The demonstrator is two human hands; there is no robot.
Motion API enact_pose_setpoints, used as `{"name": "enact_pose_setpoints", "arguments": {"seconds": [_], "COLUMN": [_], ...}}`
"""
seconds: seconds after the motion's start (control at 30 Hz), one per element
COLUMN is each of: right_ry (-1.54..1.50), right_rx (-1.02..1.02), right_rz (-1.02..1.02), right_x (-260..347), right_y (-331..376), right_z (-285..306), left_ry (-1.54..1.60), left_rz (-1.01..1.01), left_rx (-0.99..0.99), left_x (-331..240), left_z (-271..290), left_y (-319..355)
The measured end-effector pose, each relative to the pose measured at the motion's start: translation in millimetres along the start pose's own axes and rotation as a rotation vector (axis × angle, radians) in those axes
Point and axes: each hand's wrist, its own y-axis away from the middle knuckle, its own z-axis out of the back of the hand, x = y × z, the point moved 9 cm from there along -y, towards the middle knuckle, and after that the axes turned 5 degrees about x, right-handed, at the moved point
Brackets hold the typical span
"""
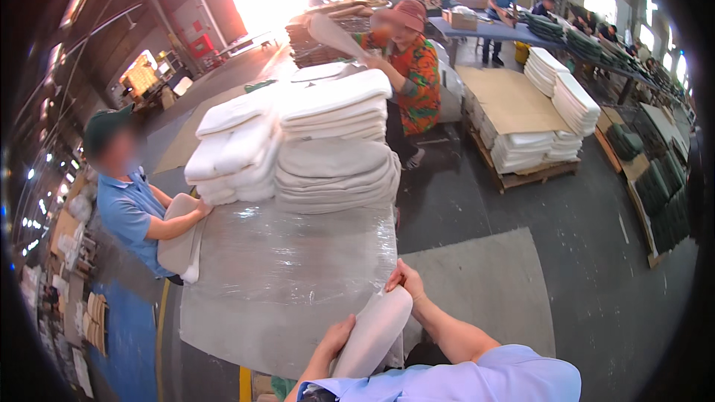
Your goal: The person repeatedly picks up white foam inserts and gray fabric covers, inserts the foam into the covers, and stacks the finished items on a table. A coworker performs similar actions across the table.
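Closest to the lens, a pale blue sleeve [506, 376] fills the bottom edge, and above it both bare forearms rise to one thing: a pale, flat, oval-ended pad [375, 331], tilted up on its lower end over the near corner of the table. Left hand [337, 333] cups the pad's lower left edge, fingers wrapped behind it. Right hand [404, 281] pinches the top end, thumb and fingers closed on the rim. So both hands are grasping that pad, held just above the plastic-wrapped table top [283, 275].

Further up that shiny sheet sits a tall stack of white and grey pads [298, 145], two piles side by side and touching. On the left, a person in a blue shirt [126, 212] presses another grey pad [181, 234] against the table's edge. Behind the stack, a person in a bright orange patterned top [413, 82] lifts a pad from a dark heap. Off to the right, a wooden pallet [532, 171] carries more white stacks, well apart from the table.
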Motion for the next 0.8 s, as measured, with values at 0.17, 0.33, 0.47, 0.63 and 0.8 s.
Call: {"name": "enact_pose_setpoints", "arguments": {"seconds": [0.17,0.33,0.47,0.63,0.8], "right_ry": [0.002,0.018,0.200,0.570,1.508], "right_rx": [0.004,0.036,0.113,0.429,0.957], "right_rz": [-0.125,-0.226,-0.243,-0.456,-0.267], "right_x": [-22,-34,-40,-41,-34], "right_y": [-18,-38,-60,-80,-85], "right_z": [-21,-24,-15,-24,-94], "left_ry": [0.128,0.073,-0.058,-0.152,-0.249], "left_rz": [0.002,-0.118,-0.217,-0.245,-0.359], "left_rx": [-0.001,-0.198,-0.469,-0.638,-0.659], "left_x": [16,9,-6,-28,-51], "left_z": [8,19,28,31,42], "left_y": [3,3,10,32,45]}}
